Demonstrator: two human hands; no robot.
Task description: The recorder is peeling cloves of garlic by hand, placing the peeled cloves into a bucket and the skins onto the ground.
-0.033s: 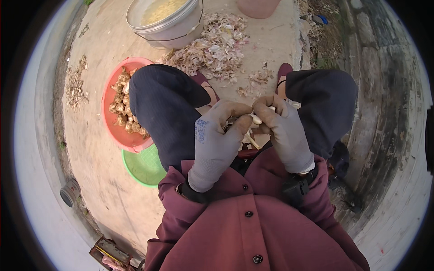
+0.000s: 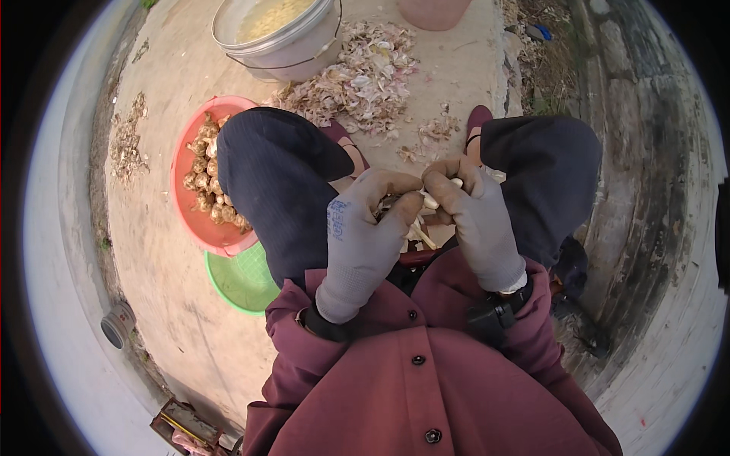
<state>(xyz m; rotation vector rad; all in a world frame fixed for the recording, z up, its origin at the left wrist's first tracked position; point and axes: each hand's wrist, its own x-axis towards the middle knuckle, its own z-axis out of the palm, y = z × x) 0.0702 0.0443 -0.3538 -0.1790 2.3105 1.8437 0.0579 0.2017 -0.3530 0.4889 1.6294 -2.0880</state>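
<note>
My left hand (image 2: 365, 235) and my right hand (image 2: 475, 220), both in grey gloves, meet between my knees. Their fingertips pinch a pale garlic bulb (image 2: 430, 201), with white cloves showing just below the fingers. The gloves hide most of the garlic. A red basin (image 2: 181, 220) full of unpeeled garlic bulbs (image 2: 204, 182) sits on the ground beside my left knee.
A green basket (image 2: 236, 281) lies under the red basin's near edge. A white bucket (image 2: 293, 53) of peeled cloves stands ahead, with a pile of garlic skins (image 2: 365, 72) beside it. A pink container (image 2: 433, 11) is at the top, and a grey can (image 2: 118, 325) lies far left.
</note>
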